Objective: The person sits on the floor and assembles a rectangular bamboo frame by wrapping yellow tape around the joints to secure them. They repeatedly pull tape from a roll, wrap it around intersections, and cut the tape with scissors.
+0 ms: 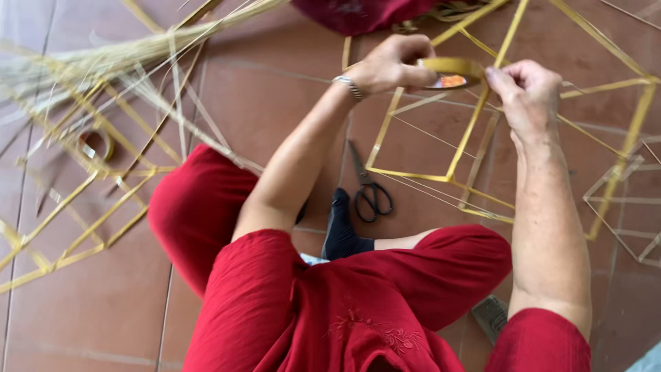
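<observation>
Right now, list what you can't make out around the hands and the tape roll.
Head view only:
- Tape roll: far side hidden by left hand.
- Right hand fingertips: curled away; grip unclear.
- Frame of yellow strips: cut off by top edge.
- Scissors: blade tips blurred.

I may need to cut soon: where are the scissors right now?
In the head view the scissors lie on the tiled floor just left of centre, between the forearms, beside the yellow strip frame and just above the black-socked foot.
</observation>
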